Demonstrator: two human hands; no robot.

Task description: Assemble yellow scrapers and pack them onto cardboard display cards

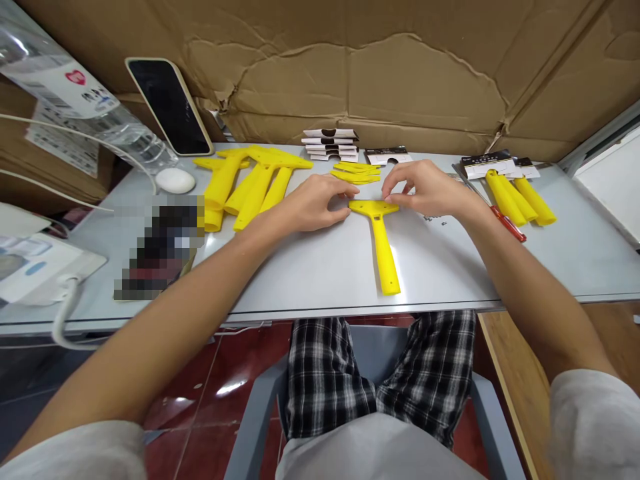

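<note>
A yellow plastic scraper handle [383,250] lies on the table in front of me, its wide T-shaped head pointing away. My left hand [320,203] is at the left end of that head, fingers loosely curved and thumb apart from them. Over the right end, my right hand [417,190] has thumb and forefinger brought together; anything between them is too small to make out. Several small dark screws [436,219] lie just below my right hand. Behind the handle is a little pile of flat yellow strips [356,173].
More yellow handles [260,180] lie in a group at left. Stacked printed cards [330,143] stand at the back. At right are carded scrapers [517,197] and a red screwdriver [507,223]. A phone [170,107] leans near a water bottle [90,93]; a white oval object [175,180] sits below.
</note>
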